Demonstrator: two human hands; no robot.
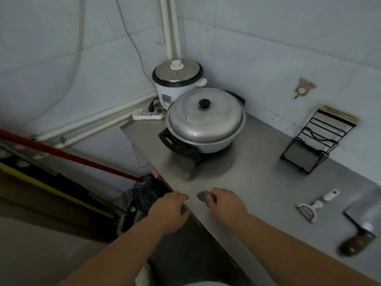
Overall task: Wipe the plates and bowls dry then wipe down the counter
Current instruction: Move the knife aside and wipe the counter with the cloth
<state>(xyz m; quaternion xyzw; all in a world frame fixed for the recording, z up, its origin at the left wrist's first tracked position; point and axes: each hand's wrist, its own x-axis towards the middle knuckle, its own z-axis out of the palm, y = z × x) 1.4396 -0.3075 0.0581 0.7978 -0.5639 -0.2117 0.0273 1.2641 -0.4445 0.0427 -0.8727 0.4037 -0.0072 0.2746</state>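
Steel surface (257, 182): our right hand (226, 205) pinches a small grey cloth (203, 197) near its front edge, left hand (171, 211) curled over that edge. We should press evenly, sweeping overlapping strokes.

Both bare forearms reach forward from the bottom of the view. The left grip (171, 209) is knuckles-up at the front edge of the grey metal desk (257, 182), near its left corner, fingers bent; whether it clasps the edge is unclear. The right grip (224, 205) rests on the desk just beside it, fingers curled over a small grey cloth (203, 198).
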